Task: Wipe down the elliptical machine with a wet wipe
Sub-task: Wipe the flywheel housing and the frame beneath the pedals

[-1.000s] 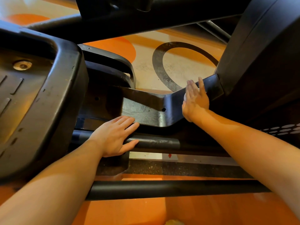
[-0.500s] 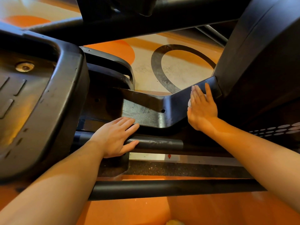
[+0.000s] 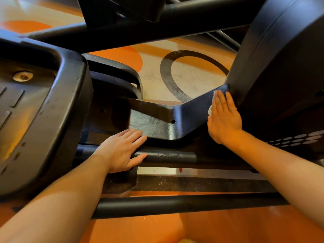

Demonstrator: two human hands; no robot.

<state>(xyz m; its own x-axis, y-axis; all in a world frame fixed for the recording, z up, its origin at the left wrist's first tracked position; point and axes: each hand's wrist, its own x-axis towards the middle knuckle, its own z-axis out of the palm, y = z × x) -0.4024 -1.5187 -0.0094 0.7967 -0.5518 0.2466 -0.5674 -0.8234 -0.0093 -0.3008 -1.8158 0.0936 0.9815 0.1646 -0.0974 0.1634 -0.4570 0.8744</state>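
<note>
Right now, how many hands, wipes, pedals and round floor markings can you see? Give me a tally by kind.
Hands: 2, left hand flat on the frame, right hand pressing the wipe
Wipes: 1, wipe, mostly hidden under the right hand
Pedals: 1, pedal
Round floor markings: 3, black ring, orange patches and
Total: 7

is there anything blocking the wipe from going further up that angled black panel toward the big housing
Nothing visible lies on the angled panel ahead of the wet wipe, which the right hand presses flat against it. The run simply ends where the panel meets the housing, just past the fingertips.
</note>
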